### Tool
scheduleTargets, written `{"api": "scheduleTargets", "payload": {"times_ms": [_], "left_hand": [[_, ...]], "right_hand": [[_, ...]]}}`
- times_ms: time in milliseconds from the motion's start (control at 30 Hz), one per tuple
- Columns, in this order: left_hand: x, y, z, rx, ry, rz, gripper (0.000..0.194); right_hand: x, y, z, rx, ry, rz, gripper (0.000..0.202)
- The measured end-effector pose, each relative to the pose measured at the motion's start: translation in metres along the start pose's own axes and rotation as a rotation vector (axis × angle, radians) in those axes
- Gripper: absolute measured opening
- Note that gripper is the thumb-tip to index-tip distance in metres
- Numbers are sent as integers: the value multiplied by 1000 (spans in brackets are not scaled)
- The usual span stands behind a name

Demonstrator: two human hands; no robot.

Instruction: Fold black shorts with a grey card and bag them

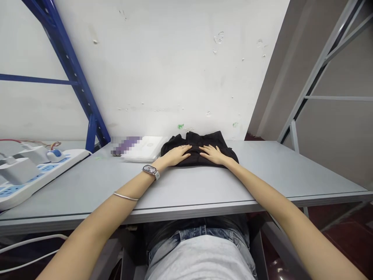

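Note:
A bundle of black cloth [201, 139], folded or bunched up, lies on the grey tabletop close to the wall. Its exact kind of garment cannot be made out. My left hand [177, 154] rests flat on the left part of the cloth, fingers stretched out and pointing right. On the right part lies my right hand [215, 154], also flat, with its fingers spread toward the left. A short strip of black cloth shows between the two sets of fingertips. Neither hand grips the cloth.
Left of the cloth are white flat packets [145, 149] and a blurred purple item [128, 144]. A white power strip [43, 179] with plugged-in chargers lies at the table's left. Blue [70, 58] and grey [317, 72] metal uprights flank the table [186, 190]; a white wall [175, 70] stands behind.

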State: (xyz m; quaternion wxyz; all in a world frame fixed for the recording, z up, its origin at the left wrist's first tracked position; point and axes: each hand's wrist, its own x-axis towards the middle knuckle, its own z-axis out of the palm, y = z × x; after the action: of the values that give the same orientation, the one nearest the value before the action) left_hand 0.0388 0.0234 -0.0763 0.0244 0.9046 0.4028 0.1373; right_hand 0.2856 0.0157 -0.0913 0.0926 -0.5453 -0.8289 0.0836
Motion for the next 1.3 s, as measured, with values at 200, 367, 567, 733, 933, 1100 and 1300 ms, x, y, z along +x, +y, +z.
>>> {"api": "scheduleTargets", "payload": {"times_ms": [200, 367, 567, 733, 933, 1100, 1300], "left_hand": [[-2, 3, -3, 17, -8, -13, 58], [-3, 6, -6, 12, -24, 16, 54], [-2, 6, -6, 22, -37, -2, 50], [-2, 7, -7, 10, -20, 18, 48], [-3, 8, -7, -14, 10, 30, 45], [-3, 7, -7, -18, 6, 41, 43], [-3, 7, -7, -15, 3, 42, 44]], "right_hand": [[0, -1, 0, -3, 7, -5, 68], [-1, -1, 1, -6, 8, -5, 68], [-1, -2, 0, -9, 4, 0, 69], [0, -1, 0, -16, 9, -3, 68], [0, -1, 0, -14, 3, -3, 68], [-1, -2, 0, -15, 2, 3, 67], [0, -2, 0, -12, 3, 3, 66]]}}
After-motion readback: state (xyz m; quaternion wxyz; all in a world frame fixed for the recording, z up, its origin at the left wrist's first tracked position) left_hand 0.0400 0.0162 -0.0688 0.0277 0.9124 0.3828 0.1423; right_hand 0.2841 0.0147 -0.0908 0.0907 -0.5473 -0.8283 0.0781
